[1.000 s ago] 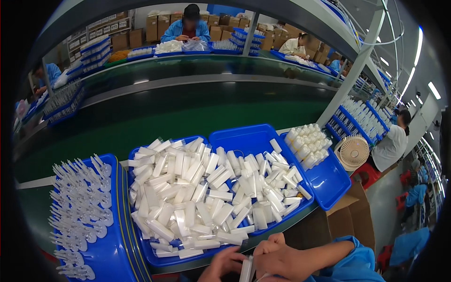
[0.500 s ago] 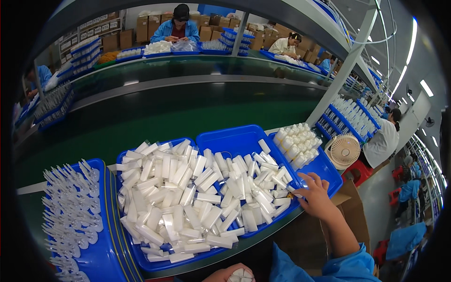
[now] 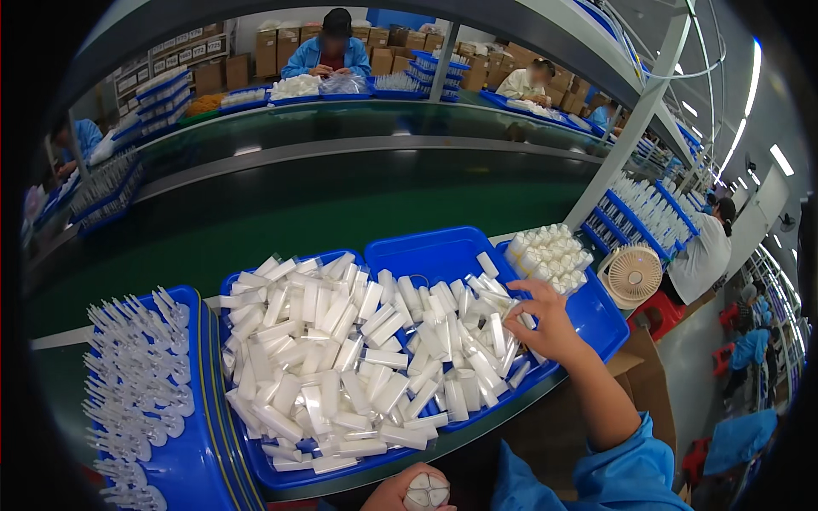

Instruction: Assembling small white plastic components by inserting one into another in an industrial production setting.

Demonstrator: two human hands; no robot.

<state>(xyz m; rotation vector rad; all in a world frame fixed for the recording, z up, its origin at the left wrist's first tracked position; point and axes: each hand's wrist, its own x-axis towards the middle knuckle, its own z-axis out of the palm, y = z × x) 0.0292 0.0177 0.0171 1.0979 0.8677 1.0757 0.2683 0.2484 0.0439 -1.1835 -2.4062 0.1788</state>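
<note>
My left hand (image 3: 394, 494) is closed around a round white bundle (image 3: 427, 491) at the lower edge, its end split into several wedge-shaped segments. My right hand (image 3: 552, 325) is over the right side of a blue tray (image 3: 430, 257) of white pieces in clear wrappers (image 3: 460, 336). Its thumb and fingers are curved and apart, with wrapped pieces showing in the gap. I cannot make out whether it touches one. A second blue tray (image 3: 285, 481), just left, is heaped with the same wrapped white pieces.
White bundles (image 3: 550, 258) stand in a blue tray (image 3: 599, 317) at the right, next to a small beige fan (image 3: 630, 277). Thin-stemmed clear plastic parts (image 3: 141, 375) fill stacked trays at the left. Beyond runs a green conveyor belt (image 3: 341, 204); co-workers sit across it. A cardboard box (image 3: 635, 387) stands below right.
My right hand has moved left and away from me, from the tray's right edge to over the wrapped pieces. My left hand and the bundle have risen slightly into view.
</note>
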